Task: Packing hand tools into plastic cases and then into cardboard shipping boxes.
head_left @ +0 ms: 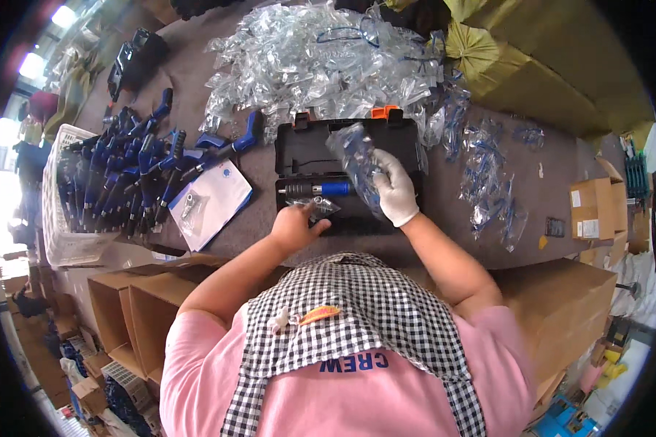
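An opened black plastic tool case lies in front of me, its lid toward the far side. A tool with a black and blue barrel rests across it. My left hand, bare, is at the case's near left part, its fingers on a small clear bag with a shiny metal piece inside; the fingertips are partly hidden. In a white glove, my right hand grips a clear plastic bag with blue contents, held over the right half of the case.
A white basket full of blue-and-black tools stands left, beside a printed sheet bearing another small bag. Clear bags are heaped at the back. Blue-filled bags lie right, near a cardboard box. Another black case sits far left.
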Action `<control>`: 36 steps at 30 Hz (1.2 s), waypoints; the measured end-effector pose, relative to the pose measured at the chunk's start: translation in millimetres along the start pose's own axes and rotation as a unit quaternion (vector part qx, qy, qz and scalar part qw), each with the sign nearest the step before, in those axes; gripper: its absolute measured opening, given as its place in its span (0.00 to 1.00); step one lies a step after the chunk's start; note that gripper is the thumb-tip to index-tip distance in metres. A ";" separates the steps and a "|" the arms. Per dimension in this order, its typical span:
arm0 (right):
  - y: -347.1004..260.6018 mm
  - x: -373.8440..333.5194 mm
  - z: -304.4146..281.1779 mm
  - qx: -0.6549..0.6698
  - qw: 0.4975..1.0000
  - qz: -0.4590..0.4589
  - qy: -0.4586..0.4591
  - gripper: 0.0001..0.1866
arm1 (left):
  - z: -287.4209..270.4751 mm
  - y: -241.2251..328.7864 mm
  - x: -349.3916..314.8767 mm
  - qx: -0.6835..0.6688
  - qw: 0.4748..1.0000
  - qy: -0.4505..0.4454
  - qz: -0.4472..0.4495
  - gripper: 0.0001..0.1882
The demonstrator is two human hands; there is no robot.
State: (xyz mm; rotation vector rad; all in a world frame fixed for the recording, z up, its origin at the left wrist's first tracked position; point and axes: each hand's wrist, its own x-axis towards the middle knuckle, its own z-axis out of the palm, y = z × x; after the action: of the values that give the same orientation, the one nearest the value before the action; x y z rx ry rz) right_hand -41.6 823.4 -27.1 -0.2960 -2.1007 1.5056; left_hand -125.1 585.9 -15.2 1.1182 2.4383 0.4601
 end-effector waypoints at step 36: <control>-23.2 -52.8 -22.4 -0.346 0.906 -0.136 -0.204 0.30 | 44.2 25.4 59.9 0.017 0.972 0.118 0.201 0.19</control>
State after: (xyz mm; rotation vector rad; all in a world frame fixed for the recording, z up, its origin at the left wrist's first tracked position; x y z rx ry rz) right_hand 17.4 808.6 -15.8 0.0832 -2.8250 0.6489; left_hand -122.3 653.5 -55.4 1.6683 2.4175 0.7126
